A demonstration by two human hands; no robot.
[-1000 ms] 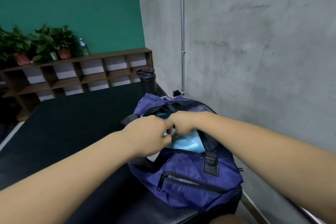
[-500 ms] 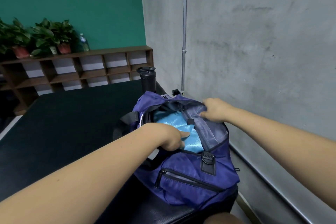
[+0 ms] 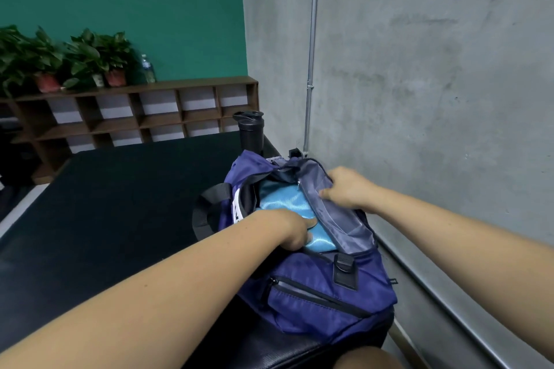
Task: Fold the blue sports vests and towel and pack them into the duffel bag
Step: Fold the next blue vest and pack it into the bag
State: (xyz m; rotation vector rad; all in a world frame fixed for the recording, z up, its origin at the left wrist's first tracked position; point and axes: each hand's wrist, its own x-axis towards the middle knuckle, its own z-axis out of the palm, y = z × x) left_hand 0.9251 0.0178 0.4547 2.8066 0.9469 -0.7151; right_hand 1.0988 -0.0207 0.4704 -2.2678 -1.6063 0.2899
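The navy nylon duffel bag (image 3: 323,287) is sitting at the corner of a dark padded bench (image 3: 120,204), close to the rough grey concrete wall (image 3: 419,99). Its top is gaping open. A folded blue sports vest (image 3: 281,204), shiny and finely meshed, is lying inside the main compartment and filling the opening.

The left hand (image 3: 292,228) is resting on the near end of the vest. Its thumb is lying flat along the slick cloth and its fingers are curling under and out of my sight, so I cannot tell whether they are gripping the vest or the bag's near rim. The right hand (image 3: 344,189) is holding the bag's far flap (image 3: 338,219), a limp panel of grey lining, with fingers wrapping over its edge and the thumb pressing on top.

A black webbing strap (image 3: 207,207) is looping off the bag's left side. A matte black lidded bottle (image 3: 250,132) is standing upright just behind the bag. Further back, a wooden cubby shelf (image 3: 135,117) is carrying leafy potted plants (image 3: 90,57) against a green wall.
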